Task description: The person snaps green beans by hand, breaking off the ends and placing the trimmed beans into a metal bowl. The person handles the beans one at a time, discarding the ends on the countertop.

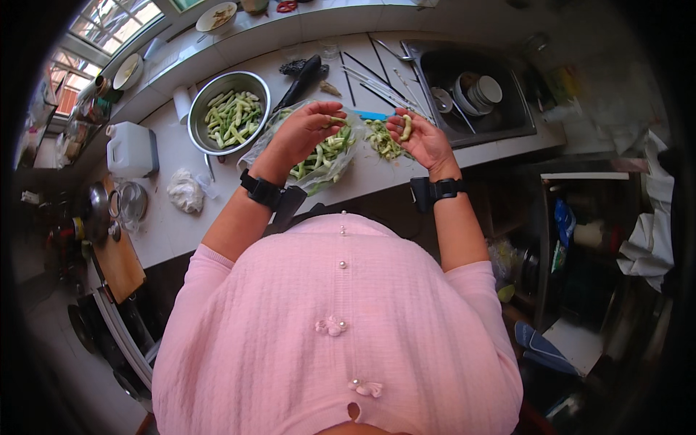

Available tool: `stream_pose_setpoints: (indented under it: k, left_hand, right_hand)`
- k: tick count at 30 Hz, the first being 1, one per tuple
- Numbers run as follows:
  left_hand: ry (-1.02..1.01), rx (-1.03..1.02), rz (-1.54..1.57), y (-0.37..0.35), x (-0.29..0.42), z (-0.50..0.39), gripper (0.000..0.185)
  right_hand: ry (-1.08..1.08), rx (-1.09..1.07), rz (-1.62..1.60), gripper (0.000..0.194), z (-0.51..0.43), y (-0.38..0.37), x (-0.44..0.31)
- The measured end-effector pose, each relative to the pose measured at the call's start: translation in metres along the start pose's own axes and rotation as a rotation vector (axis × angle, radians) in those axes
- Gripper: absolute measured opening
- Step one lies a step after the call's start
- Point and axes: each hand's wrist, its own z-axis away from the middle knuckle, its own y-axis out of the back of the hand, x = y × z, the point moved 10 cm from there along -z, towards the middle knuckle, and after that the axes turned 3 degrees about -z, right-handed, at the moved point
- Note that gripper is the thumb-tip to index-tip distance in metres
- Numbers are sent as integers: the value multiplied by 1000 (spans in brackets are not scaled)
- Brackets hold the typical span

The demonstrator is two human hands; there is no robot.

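Note:
My left hand (304, 133) hovers over a clear plastic bag (348, 157) of green bean pods (321, 155). A thin green bean piece (336, 120) shows between its thumb and fingers. To the right, my right hand (427, 142) is turned palm up, with a pale, curved bean pod (406, 128) held at the fingers. Just left of that hand lies a heap of bean trimmings (385, 142) on the white countertop (375, 173). A steel bowl (197, 128) left of the bag holds broken bean pieces (231, 117).
Behind my hands are a blue-handled utensil (372, 115), several chopsticks (375, 89) and a dark eggplant (304, 79). The sink (492, 136) at the right holds stacked bowls (484, 92). A plastic jug (128, 149), a white bag (186, 190) and a cutting board (117, 255) are at the left.

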Motion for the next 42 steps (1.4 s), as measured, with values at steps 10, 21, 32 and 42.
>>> stream_pose_setpoints:
  k: [10, 21, 32, 42]
  left_hand:
    - [-245, -76, -720, -78, -14, -33, 45]
    - [-182, -178, -380, -78, -15, -14, 43]
    - [6, -435, -109, -84, -16, 16, 58]
    - [-88, -333, 30, -69, 1, 6, 34]
  right_hand:
    - [296, 89, 261, 27, 32, -51, -22]
    - [364, 121, 723, 16, 34, -80, -12]
    - [71, -82, 365, 15, 25, -98, 20]
    - [14, -14, 400, 17, 40, -99, 28]
